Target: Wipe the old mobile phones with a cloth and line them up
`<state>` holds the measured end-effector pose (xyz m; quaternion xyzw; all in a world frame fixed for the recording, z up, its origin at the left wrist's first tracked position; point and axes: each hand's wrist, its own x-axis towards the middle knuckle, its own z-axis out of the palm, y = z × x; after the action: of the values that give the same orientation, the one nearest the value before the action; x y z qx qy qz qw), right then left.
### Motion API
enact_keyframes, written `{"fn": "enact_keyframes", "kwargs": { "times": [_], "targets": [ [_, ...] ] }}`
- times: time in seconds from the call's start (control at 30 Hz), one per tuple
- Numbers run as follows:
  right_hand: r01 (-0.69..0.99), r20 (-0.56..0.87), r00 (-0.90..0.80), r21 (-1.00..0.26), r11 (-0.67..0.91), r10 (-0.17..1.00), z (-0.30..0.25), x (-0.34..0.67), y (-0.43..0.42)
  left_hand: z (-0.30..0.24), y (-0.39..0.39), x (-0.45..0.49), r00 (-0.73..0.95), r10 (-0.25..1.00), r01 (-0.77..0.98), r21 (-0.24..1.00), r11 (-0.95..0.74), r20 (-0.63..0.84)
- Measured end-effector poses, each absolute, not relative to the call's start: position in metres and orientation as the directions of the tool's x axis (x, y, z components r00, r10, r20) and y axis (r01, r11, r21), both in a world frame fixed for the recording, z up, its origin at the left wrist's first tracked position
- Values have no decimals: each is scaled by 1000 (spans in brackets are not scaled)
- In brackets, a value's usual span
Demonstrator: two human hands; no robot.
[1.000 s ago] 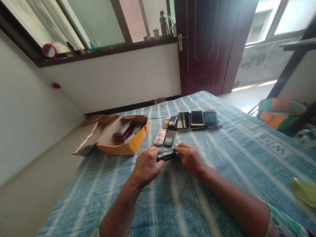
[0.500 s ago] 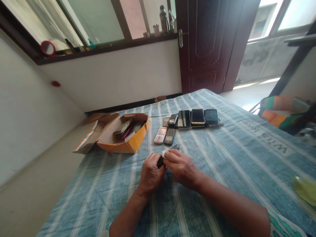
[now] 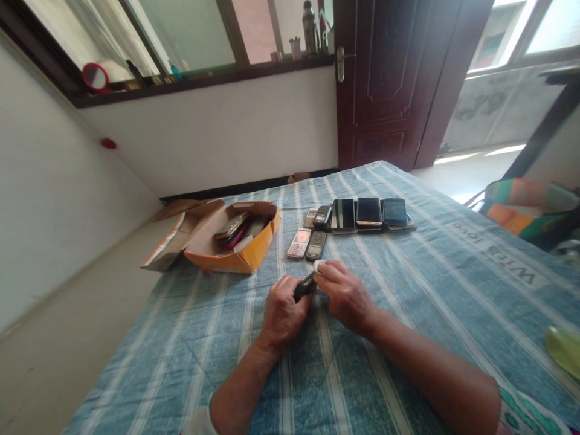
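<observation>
My left hand (image 3: 283, 311) is closed around a small dark phone (image 3: 304, 286), held just above the striped blue cloth (image 3: 408, 290). Against the phone's far end my right hand (image 3: 345, 295) pinches a small white wad (image 3: 318, 264), perhaps cloth or tissue. Just beyond my hands lie a pink-and-silver keypad phone (image 3: 298, 243) and a dark keypad phone (image 3: 316, 244). Farther back, several phones lie side by side in a row (image 3: 362, 212).
An open orange cardboard box (image 3: 235, 241) holding more phones sits at the left on the cloth. A dark wooden door (image 3: 385, 78) and a window sill with small items stand behind. Colourful fabric (image 3: 521, 208) lies at the right edge.
The phone was held level between both hands a second ago. Since then my right hand has brought a white wad onto its far end, and the phone is tilted in my left hand.
</observation>
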<state>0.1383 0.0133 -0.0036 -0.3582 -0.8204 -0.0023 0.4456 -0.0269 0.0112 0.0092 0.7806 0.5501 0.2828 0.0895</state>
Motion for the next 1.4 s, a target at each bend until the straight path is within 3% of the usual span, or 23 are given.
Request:
{"fn": "enact_keyframes", "kwargs": {
  "times": [0.13, 0.23, 0.5, 0.97, 1.4],
  "targets": [
    [535, 757, -409, -254, 806, 509, -1, 129, 6, 10, 11, -27, 240, 911, 804, 457, -380, 335],
    [551, 756, -387, -269, 790, 528, -2, 136, 11, 11, 11, -26, 232, 916, 815, 448, -367, 327],
    [634, 711, -232, -407, 657, 664, -13, 156, 30, 12, 11, -25, 201, 931, 828, 454, -327, 304],
    [502, 593, -54, -679, 536, 803, -22, 163, 39, 9, 14, -28, 201, 928, 832, 445, -331, 313],
    [431, 456, 29, -808, 401, 889, -17, 165, 40, 10, 14, -26, 212, 918, 825, 441, -352, 336]
  ]
}}
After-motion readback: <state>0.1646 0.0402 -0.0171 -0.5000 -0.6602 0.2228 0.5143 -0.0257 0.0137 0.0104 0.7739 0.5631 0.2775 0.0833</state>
